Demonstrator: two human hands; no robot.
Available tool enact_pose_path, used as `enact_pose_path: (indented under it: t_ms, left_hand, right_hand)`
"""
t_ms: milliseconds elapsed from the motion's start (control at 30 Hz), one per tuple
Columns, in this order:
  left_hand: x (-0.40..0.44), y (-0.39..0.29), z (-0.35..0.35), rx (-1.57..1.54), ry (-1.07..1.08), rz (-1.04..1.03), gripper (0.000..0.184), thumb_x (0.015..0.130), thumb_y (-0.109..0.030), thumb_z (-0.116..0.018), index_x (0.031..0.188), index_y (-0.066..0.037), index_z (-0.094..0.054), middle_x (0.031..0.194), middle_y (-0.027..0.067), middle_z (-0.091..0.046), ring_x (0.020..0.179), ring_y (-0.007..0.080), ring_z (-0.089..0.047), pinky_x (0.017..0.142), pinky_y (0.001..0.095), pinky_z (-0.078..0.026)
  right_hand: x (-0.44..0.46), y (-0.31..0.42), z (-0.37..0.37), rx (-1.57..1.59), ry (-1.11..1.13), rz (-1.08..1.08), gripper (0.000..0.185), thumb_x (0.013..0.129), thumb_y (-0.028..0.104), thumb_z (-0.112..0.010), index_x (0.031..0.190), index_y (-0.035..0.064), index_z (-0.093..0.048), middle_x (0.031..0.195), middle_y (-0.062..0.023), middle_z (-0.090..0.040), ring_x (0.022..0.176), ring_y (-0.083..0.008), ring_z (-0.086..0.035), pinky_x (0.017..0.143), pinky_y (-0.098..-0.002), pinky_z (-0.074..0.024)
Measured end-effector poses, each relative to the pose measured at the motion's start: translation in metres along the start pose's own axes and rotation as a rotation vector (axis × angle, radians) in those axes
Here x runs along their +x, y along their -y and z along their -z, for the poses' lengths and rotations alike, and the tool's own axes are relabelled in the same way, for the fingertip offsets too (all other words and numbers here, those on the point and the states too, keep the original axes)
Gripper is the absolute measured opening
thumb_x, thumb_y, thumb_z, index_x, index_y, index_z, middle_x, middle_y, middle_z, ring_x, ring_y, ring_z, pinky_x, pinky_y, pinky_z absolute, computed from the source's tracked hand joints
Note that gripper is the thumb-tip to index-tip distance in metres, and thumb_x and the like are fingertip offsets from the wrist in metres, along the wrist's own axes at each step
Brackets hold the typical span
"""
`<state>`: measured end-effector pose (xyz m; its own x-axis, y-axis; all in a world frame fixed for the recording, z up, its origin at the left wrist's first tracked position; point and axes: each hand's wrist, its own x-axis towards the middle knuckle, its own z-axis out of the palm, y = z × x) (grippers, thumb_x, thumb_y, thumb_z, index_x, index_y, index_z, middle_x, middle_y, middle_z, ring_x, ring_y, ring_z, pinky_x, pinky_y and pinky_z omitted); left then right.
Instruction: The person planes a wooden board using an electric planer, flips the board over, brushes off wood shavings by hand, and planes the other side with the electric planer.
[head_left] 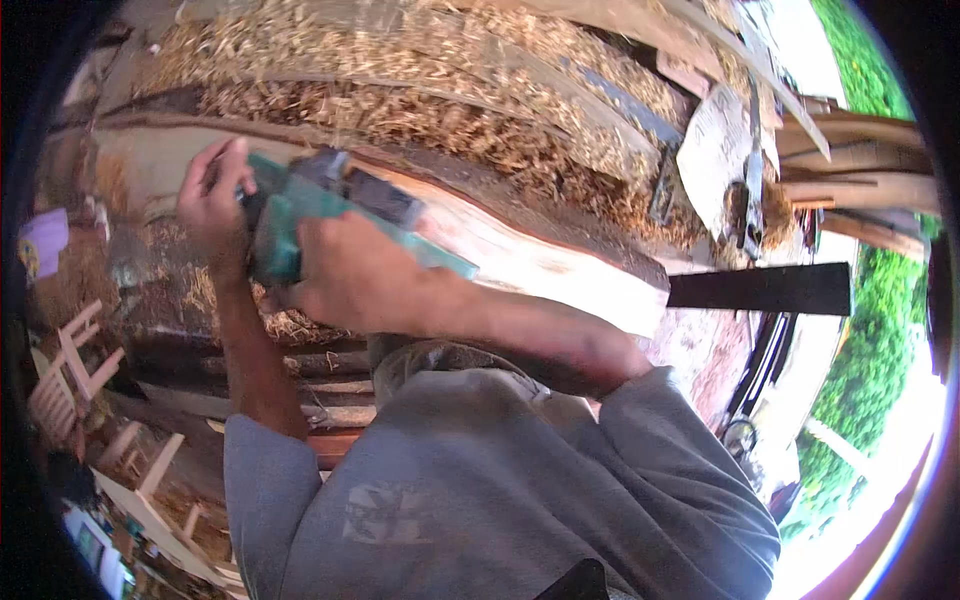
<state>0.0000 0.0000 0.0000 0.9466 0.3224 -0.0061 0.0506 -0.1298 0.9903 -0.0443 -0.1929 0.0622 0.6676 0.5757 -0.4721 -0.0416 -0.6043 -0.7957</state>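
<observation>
Your grey shirt (470, 480) sits nearest. Beyond it, your right hand (350, 270) wraps the green planer (283, 240), likely for drive; your left hand (213, 190) curls closed round its other end, seemingly steadying it on the pale board (540, 275).

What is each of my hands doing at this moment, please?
Left hand: closed on the end of the green planer.
Right hand: closed on the same planer, blurred, so exact finger positions cannot be told.
</observation>
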Motion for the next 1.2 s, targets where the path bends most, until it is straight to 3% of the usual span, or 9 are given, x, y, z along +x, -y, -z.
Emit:
enact_pose_path:
  t_ms: [133, 233, 300, 333, 433, 567, 933, 1067, 1200]
  left_hand:
    - [-0.053, -0.016, -0.042, 0.130, -0.051, -0.042, 0.016, 0.092, -0.012, -0.071, 0.101, 0.000, -0.068, 0.077, 0.0020, -0.062, 0.073, 0.0083, -0.057, 0.068, 0.0250, -0.046]
    - [-0.127, -0.014, -0.117, 0.077, 0.110, -0.242, 0.018, 0.088, -0.015, -0.075, 0.099, -0.002, -0.068, 0.085, 0.0017, -0.063, 0.078, 0.0104, -0.058, 0.073, 0.0271, -0.049]
    - [-0.177, -0.041, -0.171, -0.021, 0.374, 0.027, 0.022, 0.086, -0.017, -0.076, 0.102, -0.004, -0.068, 0.094, 0.0044, -0.066, 0.088, 0.0139, -0.061, 0.083, 0.0303, -0.051]
    - [-0.198, -0.036, -0.201, -0.038, 0.485, -0.067, 0.021, 0.086, -0.017, -0.078, 0.100, -0.004, -0.068, 0.089, 0.0039, -0.067, 0.082, 0.0125, -0.062, 0.077, 0.0301, -0.053]
    - [-0.260, -0.036, -0.284, -0.222, 0.607, -0.240, 0.015, 0.085, -0.014, -0.077, 0.095, -0.005, -0.069, 0.082, 0.0130, -0.071, 0.073, 0.0260, -0.072, 0.063, 0.0362, -0.056]
    - [-0.297, -0.039, -0.330, -0.304, 0.651, -0.222, 0.013, 0.086, -0.009, -0.074, 0.096, -0.003, -0.068, 0.083, 0.0157, -0.071, 0.072, 0.0283, -0.072, 0.061, 0.0388, -0.056]
    - [-0.155, -0.034, -0.204, -0.144, 0.398, -0.055, 0.011, 0.088, -0.011, -0.075, 0.095, -0.004, -0.070, 0.084, 0.0103, -0.074, 0.077, 0.0140, -0.072, 0.067, 0.0310, -0.056]
    - [-0.078, -0.008, -0.138, -0.270, 0.254, -0.043, 0.011, 0.091, -0.012, -0.073, 0.096, -0.002, -0.068, 0.069, -0.0017, -0.062, 0.060, 0.0054, -0.055, 0.055, 0.0241, -0.046]
    - [0.006, -0.026, -0.053, -0.242, 0.208, 0.124, 0.011, 0.091, -0.010, -0.071, 0.095, -0.001, -0.069, 0.072, 0.0011, -0.065, 0.059, 0.0060, -0.057, 0.053, 0.0227, -0.045]
  right_hand:
    - [-0.064, -0.040, 0.004, 0.008, -0.086, 0.091, 0.050, 0.080, 0.037, -0.080, 0.099, -0.0050, -0.060, 0.080, -0.0269, -0.067, 0.079, -0.0430, -0.070, 0.069, -0.0487, -0.0568]
    - [-0.164, -0.079, 0.025, 0.029, -0.102, -0.135, 0.053, 0.081, 0.039, -0.079, 0.108, -0.0028, -0.061, 0.086, -0.0279, -0.069, 0.082, -0.0437, -0.070, 0.073, -0.0495, -0.0567]
    - [-0.233, -0.121, 0.030, -0.031, -0.202, -0.185, 0.052, 0.084, 0.038, -0.078, 0.115, -0.0019, -0.063, 0.090, -0.0208, -0.072, 0.085, -0.0328, -0.072, 0.076, -0.0421, -0.0573]
    - [-0.268, -0.148, 0.027, 0.281, -0.191, -0.324, 0.052, 0.080, 0.030, -0.079, 0.119, -0.0006, -0.062, 0.112, -0.0232, -0.068, 0.104, -0.0347, -0.069, 0.085, -0.0454, -0.0563]
    - [-0.350, -0.177, 0.046, 0.029, -0.344, -0.505, 0.034, 0.081, 0.026, -0.080, 0.104, 0.0031, -0.071, 0.082, -0.0100, -0.073, 0.074, -0.0136, -0.066, 0.070, -0.0340, -0.0551]
    - [-0.398, -0.219, 0.053, 0.064, -0.361, -0.553, 0.035, 0.080, 0.022, -0.080, 0.108, 0.0023, -0.071, 0.078, -0.0113, -0.072, 0.067, -0.0129, -0.065, 0.064, -0.0338, -0.0538]
    - [-0.221, -0.100, 0.081, 0.038, -0.091, -0.456, 0.040, 0.082, 0.032, -0.081, 0.101, -0.0014, -0.070, 0.076, -0.0163, -0.071, 0.070, -0.0205, -0.069, 0.065, -0.0370, -0.0542]
    - [-0.123, -0.041, 0.077, 0.072, -0.073, -0.291, 0.043, 0.082, 0.035, -0.081, 0.101, -0.0020, -0.069, 0.079, -0.0183, -0.072, 0.072, -0.0226, -0.071, 0.068, -0.0388, -0.0546]
    - [-0.024, 0.010, 0.062, 0.105, -0.052, -0.217, 0.045, 0.080, 0.036, -0.081, 0.103, -0.0016, -0.070, 0.082, -0.0192, -0.072, 0.074, -0.0274, -0.072, 0.070, -0.0397, -0.0552]
